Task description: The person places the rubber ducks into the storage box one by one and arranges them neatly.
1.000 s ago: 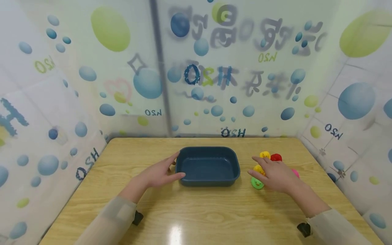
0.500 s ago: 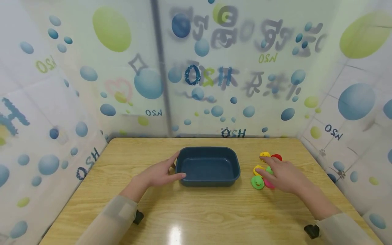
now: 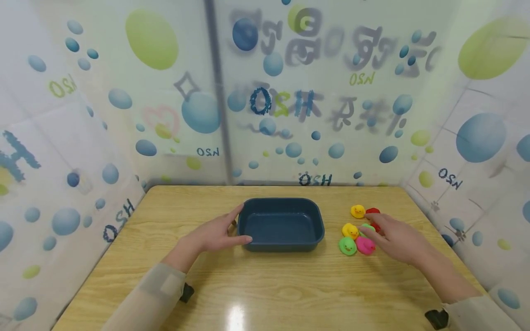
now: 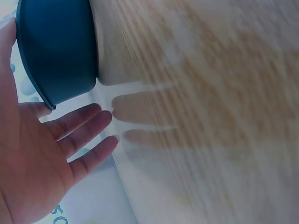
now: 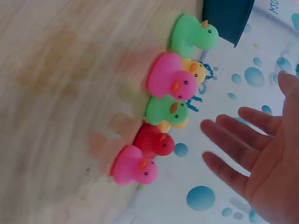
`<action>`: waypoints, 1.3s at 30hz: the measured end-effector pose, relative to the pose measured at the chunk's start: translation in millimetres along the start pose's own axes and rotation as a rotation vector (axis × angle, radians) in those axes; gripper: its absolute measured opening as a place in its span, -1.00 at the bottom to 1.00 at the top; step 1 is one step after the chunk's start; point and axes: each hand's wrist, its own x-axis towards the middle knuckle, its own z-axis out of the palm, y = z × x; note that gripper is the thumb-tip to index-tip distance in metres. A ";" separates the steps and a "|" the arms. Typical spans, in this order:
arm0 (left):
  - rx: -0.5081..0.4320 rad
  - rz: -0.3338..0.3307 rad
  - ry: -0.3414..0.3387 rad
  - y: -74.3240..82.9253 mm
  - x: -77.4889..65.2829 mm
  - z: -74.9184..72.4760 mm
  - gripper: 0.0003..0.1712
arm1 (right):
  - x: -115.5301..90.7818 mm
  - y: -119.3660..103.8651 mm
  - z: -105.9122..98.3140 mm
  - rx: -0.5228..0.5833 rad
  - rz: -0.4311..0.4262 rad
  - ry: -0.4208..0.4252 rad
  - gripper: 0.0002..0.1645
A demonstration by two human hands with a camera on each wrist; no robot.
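A dark blue rectangular basin (image 3: 281, 247) stands mid-table. At its left end my left hand (image 3: 213, 234) touches the rim with thumb and index finger; the other fingers stretch out straight beside it in the left wrist view. My right hand (image 3: 397, 239) hovers over the right side of a cluster of rubber ducks, fingers extended and holding nothing. Among them are a yellow duck (image 3: 358, 211), a second yellow duck (image 3: 349, 231), a green duck (image 3: 348, 246) and a pink duck (image 3: 365, 246). A red duck (image 5: 153, 141) and another pink duck (image 5: 135, 165) appear in the right wrist view.
The wooden table (image 3: 265, 294) reaches back to a patterned curtain (image 3: 265, 138), with more printed sheeting at both sides. A dark wrist device (image 3: 436, 318) sits under the right sleeve, and another (image 3: 187, 292) under the left.
My right hand has drawn back to the right across the ducks, uncovering more of the yellow, green and pink ones. The left hand stays at the basin's left end.
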 end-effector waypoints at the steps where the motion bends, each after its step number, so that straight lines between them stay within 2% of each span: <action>1: -0.001 0.000 0.002 -0.1 -0.2 0.0 0.34 | -0.7 2.0 0.7 0.007 0.003 0.003 -0.16; 6: -0.037 -0.012 -0.015 -0.5 -1.3 1.2 0.36 | -4.6 13.8 4.8 0.070 0.002 -0.015 -0.41; 11: -0.106 -0.023 -0.048 -0.6 -1.6 1.1 0.37 | -7.6 25.9 12.8 0.167 -0.053 -0.062 -0.61; 18: -0.131 -0.043 -0.054 -1.7 0.1 2.2 0.37 | -9.8 33.9 27.6 0.267 -0.072 -0.112 -0.65; 25: -0.124 -0.056 -0.041 -2.1 0.4 4.6 0.37 | -8.5 33.7 32.9 0.236 -0.068 -0.082 -0.69; 39: -0.120 -0.049 -0.039 -4.0 2.0 3.7 0.39 | 2.4 26.9 29.8 0.185 -0.017 -0.112 -0.71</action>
